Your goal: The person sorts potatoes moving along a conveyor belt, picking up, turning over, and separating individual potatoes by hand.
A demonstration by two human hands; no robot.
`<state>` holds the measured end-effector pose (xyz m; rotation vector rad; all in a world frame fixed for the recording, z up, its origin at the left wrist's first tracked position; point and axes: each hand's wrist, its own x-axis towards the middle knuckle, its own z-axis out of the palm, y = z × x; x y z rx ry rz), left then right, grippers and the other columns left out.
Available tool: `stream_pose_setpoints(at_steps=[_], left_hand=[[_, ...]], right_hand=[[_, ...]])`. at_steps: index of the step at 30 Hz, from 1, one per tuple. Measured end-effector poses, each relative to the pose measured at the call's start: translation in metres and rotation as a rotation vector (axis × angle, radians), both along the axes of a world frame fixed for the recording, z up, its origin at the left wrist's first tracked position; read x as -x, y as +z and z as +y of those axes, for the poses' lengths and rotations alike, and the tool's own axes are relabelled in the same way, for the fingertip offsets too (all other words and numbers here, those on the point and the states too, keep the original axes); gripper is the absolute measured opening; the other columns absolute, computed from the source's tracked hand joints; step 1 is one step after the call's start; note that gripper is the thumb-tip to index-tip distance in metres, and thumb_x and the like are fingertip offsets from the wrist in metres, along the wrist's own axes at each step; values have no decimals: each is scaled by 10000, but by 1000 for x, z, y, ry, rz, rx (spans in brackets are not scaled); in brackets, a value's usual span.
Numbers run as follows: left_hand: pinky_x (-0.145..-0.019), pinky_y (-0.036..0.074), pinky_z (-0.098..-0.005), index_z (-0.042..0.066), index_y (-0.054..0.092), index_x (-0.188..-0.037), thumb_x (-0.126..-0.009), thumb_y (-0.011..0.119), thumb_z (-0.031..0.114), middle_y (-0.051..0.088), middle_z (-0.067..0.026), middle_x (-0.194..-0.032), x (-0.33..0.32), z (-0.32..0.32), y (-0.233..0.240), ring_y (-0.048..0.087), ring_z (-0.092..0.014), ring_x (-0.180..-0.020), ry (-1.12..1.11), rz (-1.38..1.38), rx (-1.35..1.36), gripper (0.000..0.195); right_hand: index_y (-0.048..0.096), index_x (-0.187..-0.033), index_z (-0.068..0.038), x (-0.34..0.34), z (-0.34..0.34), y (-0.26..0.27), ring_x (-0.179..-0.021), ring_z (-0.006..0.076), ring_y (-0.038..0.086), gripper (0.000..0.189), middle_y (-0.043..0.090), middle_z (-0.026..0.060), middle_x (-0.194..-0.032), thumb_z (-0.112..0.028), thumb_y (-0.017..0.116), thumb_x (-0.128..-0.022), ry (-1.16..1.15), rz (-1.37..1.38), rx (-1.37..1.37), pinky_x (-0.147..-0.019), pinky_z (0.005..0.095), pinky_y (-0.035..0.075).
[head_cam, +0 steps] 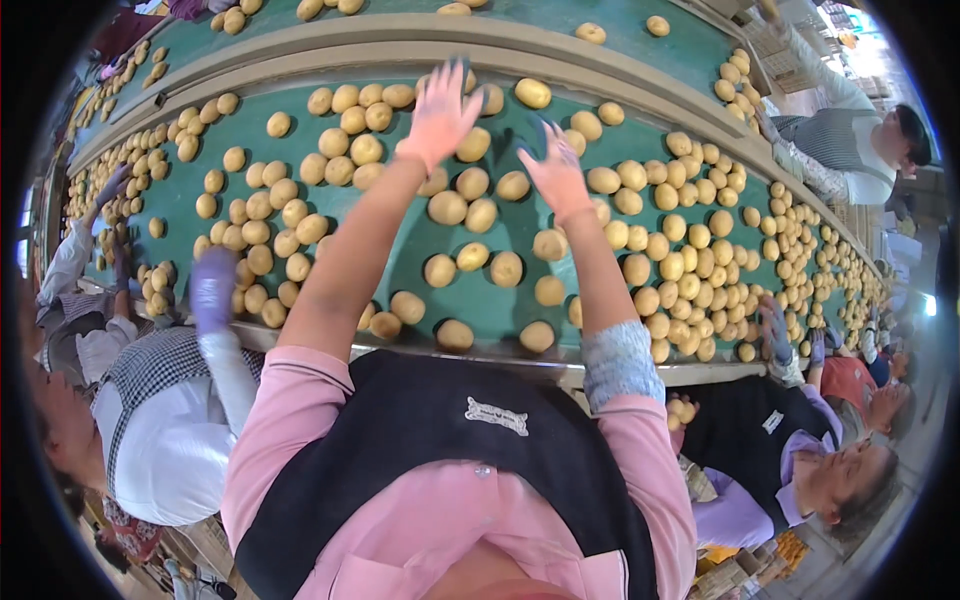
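My left hand [442,116], in a pinkish glove with dark fingertips, reaches over the far side of a green conveyor belt [390,259]. Its fingers are spread above potatoes near the far rail, partly hiding them; whether it touches them is unclear. Lower and to the right, my right hand [556,169], gloved alike, has its fingers apart and nothing visible in its grip. A yellowish potato [532,93] lies beyond it, and another potato [512,185] rests just to its left. Between my forearms sit several loose potatoes, among them a small yellow one [472,256].
Dense potatoes [690,285] cover the belt at right, more at left. A metal rail [525,56] separates a second belt behind. A co-worker's purple-gloved hand [213,289] is close on the left; another co-worker's gloved hand [772,321] is at the right near edge.
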<state>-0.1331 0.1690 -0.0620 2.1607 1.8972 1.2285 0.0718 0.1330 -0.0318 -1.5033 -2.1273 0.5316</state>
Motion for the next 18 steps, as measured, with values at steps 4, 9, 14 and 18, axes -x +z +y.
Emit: stream_pose_setpoints(at_steps=[4, 9, 14, 18], left_hand=[[-973, 358, -435, 28, 533, -1145, -797, 555, 227, 523, -160, -1192, 64, -76, -28, 475, -324, -1116, -43, 155, 96, 401], [-970, 336, -485, 12, 520, -1146, -792, 569, 166, 523, -175, -1184, 115, -158, 8, 460, -388, -1099, 295, 358, 141, 389], [-1009, 306, -465, 61, 523, -1149, -757, 627, 234, 500, -160, -1196, -4, -195, 24, 416, -362, -1179, -507, 249, 438, 442], [-1039, 260, -500, 78, 490, -1229, -751, 633, 234, 437, -163, -1292, 22, -183, 0, 370, -362, -1224, -352, 379, 474, 523]], right_hand=[[418, -1274, -19, 40, -23, -42, -1180, 371, 436, 646, 422, 244, -1309, -461, 493, -810, 54, -262, 135, -961, 449, 365], [429, -1284, -66, -1, -113, -18, -1225, 372, 375, 657, 414, 175, -1330, -408, 594, -747, 145, -55, 32, -1009, 478, 299], [478, -1215, -45, -150, -140, -34, -1226, 420, 351, 619, 372, 218, -1351, -455, 587, -764, -846, -484, 100, -1017, 511, 286], [470, -1235, -33, -83, -173, -30, -1211, 469, 333, 686, 308, 214, -1395, -525, 537, -762, -606, -722, 323, -995, 599, 249]])
